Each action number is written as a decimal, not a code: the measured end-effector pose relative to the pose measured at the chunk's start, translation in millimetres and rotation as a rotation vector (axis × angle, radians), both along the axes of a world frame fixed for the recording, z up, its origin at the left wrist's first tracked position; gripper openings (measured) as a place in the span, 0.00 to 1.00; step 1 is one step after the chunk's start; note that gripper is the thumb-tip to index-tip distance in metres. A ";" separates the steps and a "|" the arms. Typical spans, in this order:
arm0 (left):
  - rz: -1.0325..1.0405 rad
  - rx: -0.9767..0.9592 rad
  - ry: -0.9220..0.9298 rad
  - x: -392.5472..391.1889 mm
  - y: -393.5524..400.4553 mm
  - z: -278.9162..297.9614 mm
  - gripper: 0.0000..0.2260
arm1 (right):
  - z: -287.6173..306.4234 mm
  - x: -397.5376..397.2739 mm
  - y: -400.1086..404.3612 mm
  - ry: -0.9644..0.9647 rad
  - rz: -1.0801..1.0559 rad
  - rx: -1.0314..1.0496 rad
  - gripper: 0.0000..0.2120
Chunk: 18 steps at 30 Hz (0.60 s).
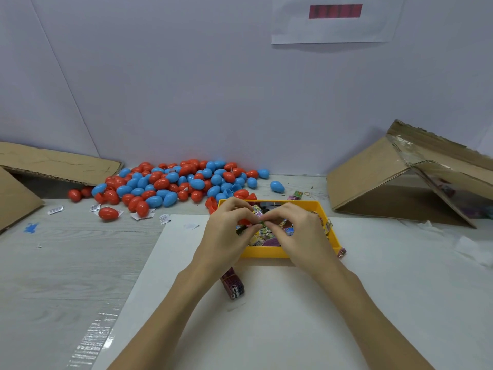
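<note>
One yellow plastic tray [264, 253] of small printed packets stands on the tabletop [80, 263]. Above it, the left hand [226, 232] and right hand [296, 232] each hold a closed fingertip grip on one small green piece [260, 223]. Behind lies one pile of red and blue plastic eggs [170, 182], too many to count. Two brown cardboard boxes [373, 180] flank the work.

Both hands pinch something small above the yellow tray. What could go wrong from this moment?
1. The small green piece, pinched between the left hand and the right hand, could slip and vanish among the packets in the yellow tray.
2. The packet bundle lies partly under the left forearm; drawing back might sweep it away.
3. The eggs lie close behind the yellow tray; a push may set them rolling.
</note>
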<state>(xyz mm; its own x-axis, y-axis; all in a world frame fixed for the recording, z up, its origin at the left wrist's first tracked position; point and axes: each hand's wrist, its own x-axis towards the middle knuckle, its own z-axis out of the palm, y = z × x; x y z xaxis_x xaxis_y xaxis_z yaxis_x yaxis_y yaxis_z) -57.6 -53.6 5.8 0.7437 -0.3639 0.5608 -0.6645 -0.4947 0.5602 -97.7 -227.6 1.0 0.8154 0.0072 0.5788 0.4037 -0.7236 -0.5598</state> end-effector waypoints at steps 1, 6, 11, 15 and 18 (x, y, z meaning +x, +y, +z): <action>-0.009 0.011 -0.005 0.4 -0.1 0.1 0.05 | -0.1 -0.1 -0.6 0.016 -0.007 0.001 0.06; -0.027 -0.071 -0.007 1.5 0.6 -0.3 0.05 | 1.4 -0.8 -1.7 0.040 -0.045 0.001 0.03; -0.068 -0.105 0.054 3.9 2.0 -1.5 0.05 | 1.2 -1.1 0.8 0.091 -0.031 -0.004 0.02; -0.088 -0.215 0.218 3.4 1.4 0.4 0.10 | 0.3 0.4 -3.2 0.114 -0.144 0.182 0.06; -0.104 -0.325 0.357 2.8 0.2 2.9 0.13 | 1.7 3.0 -6.8 0.143 -0.202 0.306 0.11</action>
